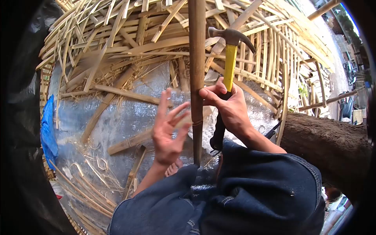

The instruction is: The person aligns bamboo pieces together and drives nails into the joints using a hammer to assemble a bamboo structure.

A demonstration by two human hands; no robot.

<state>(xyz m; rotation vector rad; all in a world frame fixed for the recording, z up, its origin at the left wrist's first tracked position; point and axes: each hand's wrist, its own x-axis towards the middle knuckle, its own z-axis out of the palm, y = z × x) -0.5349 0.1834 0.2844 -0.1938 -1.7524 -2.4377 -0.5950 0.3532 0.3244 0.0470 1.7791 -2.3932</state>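
A claw hammer (230, 62) with a yellow and black handle stands upright in my right hand (233, 107), its steel head at the top. The thumb of that hand rests against a brown bamboo pole (197, 58). The pole runs up and down the middle of the view, its lower end between my knees. My left hand (168, 131) is just left of the pole with fingers spread, slightly blurred, and holds nothing. Whether its fingertips touch the pole I cannot tell.
Split bamboo strips (156, 45) are heaped across the far side. Short bamboo pieces (131, 141) lie on the grey, shiny ground sheet (152, 84). A thick tree trunk (325, 137) is close on my right. Blue plastic (49, 129) lies at the left edge.
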